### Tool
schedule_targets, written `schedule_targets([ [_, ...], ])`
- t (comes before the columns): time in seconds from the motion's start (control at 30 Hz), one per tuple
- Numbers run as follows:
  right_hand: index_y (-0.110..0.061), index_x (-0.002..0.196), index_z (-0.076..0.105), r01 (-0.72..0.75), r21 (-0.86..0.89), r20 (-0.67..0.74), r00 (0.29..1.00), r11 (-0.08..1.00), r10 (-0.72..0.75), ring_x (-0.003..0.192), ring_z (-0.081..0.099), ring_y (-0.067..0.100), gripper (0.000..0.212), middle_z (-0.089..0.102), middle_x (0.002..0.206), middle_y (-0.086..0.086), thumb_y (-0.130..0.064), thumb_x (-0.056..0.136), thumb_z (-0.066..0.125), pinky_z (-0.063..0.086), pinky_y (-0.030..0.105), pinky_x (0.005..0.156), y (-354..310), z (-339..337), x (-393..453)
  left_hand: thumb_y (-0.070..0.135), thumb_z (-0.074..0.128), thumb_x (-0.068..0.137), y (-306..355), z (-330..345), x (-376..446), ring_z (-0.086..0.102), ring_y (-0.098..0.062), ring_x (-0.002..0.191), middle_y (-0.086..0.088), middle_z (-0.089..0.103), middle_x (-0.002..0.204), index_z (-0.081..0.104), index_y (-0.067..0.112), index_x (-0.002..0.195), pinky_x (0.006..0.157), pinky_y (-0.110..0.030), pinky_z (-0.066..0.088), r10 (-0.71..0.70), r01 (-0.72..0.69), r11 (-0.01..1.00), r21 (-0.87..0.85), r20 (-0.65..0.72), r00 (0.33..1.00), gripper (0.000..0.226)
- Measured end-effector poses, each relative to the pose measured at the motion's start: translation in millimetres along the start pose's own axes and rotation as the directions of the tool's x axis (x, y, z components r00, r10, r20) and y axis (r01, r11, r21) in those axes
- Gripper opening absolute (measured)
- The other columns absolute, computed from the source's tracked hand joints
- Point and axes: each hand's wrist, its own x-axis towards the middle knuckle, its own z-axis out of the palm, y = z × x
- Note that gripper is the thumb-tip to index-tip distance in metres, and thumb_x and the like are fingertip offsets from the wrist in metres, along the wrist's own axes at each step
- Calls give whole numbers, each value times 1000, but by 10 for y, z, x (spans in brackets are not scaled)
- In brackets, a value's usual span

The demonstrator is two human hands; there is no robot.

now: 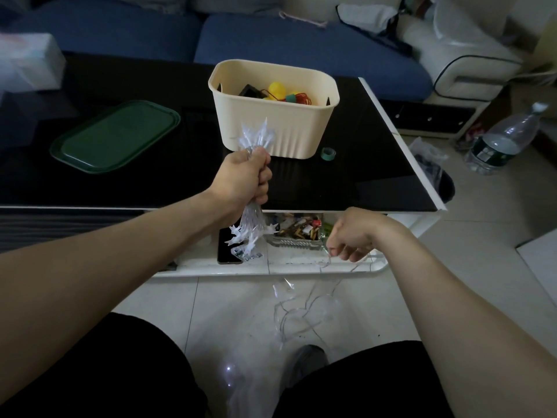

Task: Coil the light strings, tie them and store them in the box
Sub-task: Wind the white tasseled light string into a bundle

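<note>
My left hand [242, 179] grips a bundle of clear star-shaped lights [250, 236]; star tips stick out above the fist and hang below it, in front of the cream box [272, 131]. My right hand [351, 236] pinches the thin clear wire [304, 315] low at the table's front edge. From there the wire trails in loose loops over the floor between my knees. Inside the cream box lie a yellow ball-shaped light, red wire and a dark item. A small roll of green tape [328, 153] lies on the black table just right of the box.
A dark green lid [116, 137] lies on the black glass table [376, 176] to the left. Clutter fills the shelf under the tabletop [301, 232]. A water bottle [501, 140] lies on the tiled floor at right. A blue sofa [301, 40] stands behind the table.
</note>
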Motion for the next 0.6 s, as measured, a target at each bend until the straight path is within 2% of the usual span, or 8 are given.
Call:
schedule_targets([
  [0.07,-3,99,73,-39,-171,-52,998,985,30,81,66,20,13,71,94,13,-6,88,67,59,34,81,0,-29,56,24,33,107,5,-3,-3,25,-13,46,3,37,55,42,17,78,45,-26,26,1,-1,1000,-3,-7,1000,31],
  [0.13,-10,101,72,9,-293,-78,996,956,-33,94,64,19,14,67,102,6,-12,87,73,55,30,84,-56,-18,28,24,32,108,14,5,-7,25,-13,47,3,37,55,42,16,78,45,-26,28,0,0,1000,-9,-3,1000,32],
  [0.2,-16,122,69,166,-163,-26,985,973,-172,112,62,16,37,66,119,0,-15,86,78,50,31,99,-122,46,-21,24,32,108,21,18,-7,25,-14,47,4,36,54,41,16,79,45,-26,29,-3,3,1000,-30,12,1000,31],
  [0.27,-19,132,63,327,66,72,941,943,-332,117,62,12,54,67,126,-3,-21,82,83,47,35,109,-205,159,-101,24,32,108,29,31,-7,25,-14,46,4,35,54,41,16,80,44,-25,30,-7,9,998,-65,29,1000,31],
  [0.3,-20,134,62,372,110,115,916,922,-383,116,63,10,57,67,126,-4,-26,81,84,47,34,109,-246,214,-127,23,32,108,34,37,-9,25,-14,46,3,35,54,41,16,80,44,-25,29,-11,14,996,-87,34,999,30],
  [0.37,-22,131,63,421,81,140,893,904,-428,113,64,7,58,69,122,-5,-36,79,85,49,33,107,-316,308,-120,22,33,107,41,41,-11,25,-14,46,1,33,57,42,15,80,46,-26,29,-18,22,991,-133,32,999,30],
  [0.5,-19,114,69,426,105,132,890,899,-437,100,72,10,38,75,108,-3,-43,86,77,56,36,96,-368,442,-40,18,33,105,74,27,-7,25,-14,45,-2,31,60,41,15,78,45,-25,29,-43,43,980,-193,6,999,29],
  [0.6,-17,105,71,438,165,81,887,884,-455,95,74,11,33,77,102,-1,-46,89,73,57,37,91,-381,518,22,18,33,104,99,21,-10,25,-15,46,-2,31,60,42,15,79,47,-26,29,-70,69,969,-237,3,998,27],
])
